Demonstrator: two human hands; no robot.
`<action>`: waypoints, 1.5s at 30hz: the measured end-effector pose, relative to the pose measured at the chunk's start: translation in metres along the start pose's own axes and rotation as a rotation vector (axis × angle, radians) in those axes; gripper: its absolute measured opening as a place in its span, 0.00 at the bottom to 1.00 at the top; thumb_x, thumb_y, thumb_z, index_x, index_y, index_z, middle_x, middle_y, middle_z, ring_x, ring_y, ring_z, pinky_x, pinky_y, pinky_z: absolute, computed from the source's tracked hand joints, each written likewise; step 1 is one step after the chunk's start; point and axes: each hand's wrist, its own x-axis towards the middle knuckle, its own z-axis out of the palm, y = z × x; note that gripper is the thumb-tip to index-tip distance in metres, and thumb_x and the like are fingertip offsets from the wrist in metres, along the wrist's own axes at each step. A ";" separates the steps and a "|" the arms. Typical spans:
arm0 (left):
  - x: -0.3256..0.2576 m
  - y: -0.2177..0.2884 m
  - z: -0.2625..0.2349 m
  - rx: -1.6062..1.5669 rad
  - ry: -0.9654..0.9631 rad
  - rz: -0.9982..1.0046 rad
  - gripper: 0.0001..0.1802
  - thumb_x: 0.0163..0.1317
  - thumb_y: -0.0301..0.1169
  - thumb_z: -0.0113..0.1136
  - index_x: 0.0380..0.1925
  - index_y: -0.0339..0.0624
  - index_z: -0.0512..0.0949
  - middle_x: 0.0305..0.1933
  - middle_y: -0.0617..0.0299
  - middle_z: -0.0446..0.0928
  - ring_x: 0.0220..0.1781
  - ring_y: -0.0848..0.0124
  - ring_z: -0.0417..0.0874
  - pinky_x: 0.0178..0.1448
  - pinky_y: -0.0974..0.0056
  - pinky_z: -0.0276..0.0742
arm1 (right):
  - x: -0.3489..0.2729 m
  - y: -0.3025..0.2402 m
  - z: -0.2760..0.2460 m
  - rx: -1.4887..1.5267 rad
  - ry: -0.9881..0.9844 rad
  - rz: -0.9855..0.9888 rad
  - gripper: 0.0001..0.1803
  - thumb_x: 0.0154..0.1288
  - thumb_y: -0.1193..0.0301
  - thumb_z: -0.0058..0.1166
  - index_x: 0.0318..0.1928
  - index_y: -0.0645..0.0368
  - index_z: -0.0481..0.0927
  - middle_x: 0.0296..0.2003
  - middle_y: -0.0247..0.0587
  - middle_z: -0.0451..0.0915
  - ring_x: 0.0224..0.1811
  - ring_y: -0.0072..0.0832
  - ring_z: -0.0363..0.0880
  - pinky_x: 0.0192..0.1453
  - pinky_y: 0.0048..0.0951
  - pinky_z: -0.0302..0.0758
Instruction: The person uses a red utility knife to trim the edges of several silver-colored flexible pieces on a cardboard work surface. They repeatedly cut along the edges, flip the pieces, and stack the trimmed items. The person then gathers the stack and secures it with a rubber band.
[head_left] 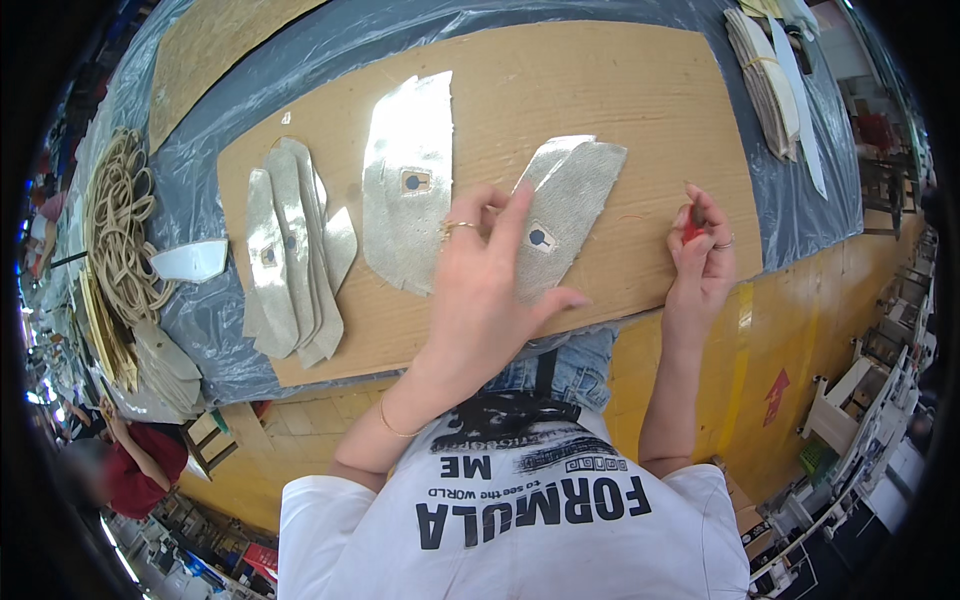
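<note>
The left hand [478,275] is palm down over the middle of a brown cardboard sheet [660,110], its thumb stretched out to the side and its other fingers bent, not closed on anything; the index fingertip lies at the left edge of a pair of overlapping grey textured pieces [582,195] (whether it presses on them I cannot tell). The upper one of that pair has a keyhole-shaped cutout framed by a pale outline. The right hand [703,255], near the cardboard's right edge, has its fingers closed around a small red tool [692,228] with its pointed tip upward, well apart from the grey pieces. To the left of the pair lies a broad grey piece [405,145] with a similar cutout, and farther left a fanned stack of narrower grey pieces [298,255]. The cardboard rests on a worktop [200,320] covered in clear plastic, where a heap of beige cords [122,215] lies at the left and a bundle of pale strips [764,92] at the upper right.
</note>
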 end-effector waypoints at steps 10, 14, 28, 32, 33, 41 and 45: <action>-0.002 -0.006 -0.004 -0.190 0.030 -0.145 0.41 0.43 0.30 0.82 0.61 0.33 0.76 0.54 0.51 0.72 0.54 0.62 0.77 0.59 0.62 0.75 | -0.012 -0.018 -0.001 -0.716 -0.617 -0.472 0.22 0.54 0.52 0.72 0.40 0.55 0.87 0.19 0.26 0.63 0.27 0.25 0.64 0.37 0.29 0.59; -0.003 -0.009 -0.006 -0.230 0.044 -0.162 0.40 0.43 0.31 0.81 0.58 0.31 0.76 0.54 0.49 0.74 0.53 0.57 0.79 0.58 0.58 0.76 | -0.021 -0.019 0.015 -0.669 -0.562 -0.237 0.18 0.46 0.60 0.77 0.38 0.52 0.88 0.21 0.27 0.70 0.26 0.25 0.70 0.39 0.29 0.61; -0.006 -0.010 -0.006 -0.204 0.044 -0.088 0.29 0.48 0.30 0.79 0.53 0.34 0.82 0.54 0.50 0.76 0.53 0.58 0.80 0.58 0.59 0.77 | -0.023 -0.008 0.019 -0.439 -0.554 -0.186 0.05 0.60 0.75 0.66 0.35 0.60 0.83 0.38 0.41 0.78 0.37 0.34 0.77 0.43 0.31 0.73; -0.005 -0.004 -0.010 -0.106 0.012 -0.083 0.28 0.49 0.30 0.78 0.52 0.34 0.83 0.54 0.50 0.76 0.54 0.59 0.80 0.58 0.60 0.77 | -0.017 -0.006 0.010 -0.366 -0.285 -0.177 0.05 0.65 0.80 0.59 0.31 0.63 0.78 0.37 0.43 0.78 0.36 0.33 0.76 0.40 0.28 0.72; -0.004 -0.002 -0.011 -0.076 0.014 -0.076 0.28 0.49 0.30 0.78 0.52 0.34 0.83 0.54 0.50 0.77 0.54 0.58 0.80 0.58 0.60 0.78 | -0.015 -0.009 0.003 -0.369 -0.289 -0.196 0.06 0.65 0.80 0.58 0.30 0.63 0.77 0.36 0.43 0.78 0.35 0.32 0.76 0.39 0.27 0.70; 0.004 0.004 -0.019 -0.018 -0.082 -0.072 0.24 0.54 0.30 0.74 0.51 0.30 0.82 0.54 0.45 0.77 0.52 0.54 0.81 0.56 0.57 0.78 | -0.006 -0.019 -0.016 -0.812 -0.588 -0.610 0.12 0.58 0.62 0.70 0.31 0.53 0.81 0.35 0.33 0.80 0.28 0.27 0.77 0.33 0.28 0.65; 0.006 0.005 -0.020 0.054 -0.122 -0.006 0.23 0.56 0.29 0.72 0.50 0.27 0.81 0.55 0.43 0.77 0.52 0.52 0.82 0.55 0.56 0.79 | -0.012 -0.013 -0.003 -0.890 -0.630 -0.630 0.15 0.52 0.57 0.72 0.40 0.45 0.87 0.36 0.29 0.81 0.30 0.24 0.78 0.32 0.29 0.63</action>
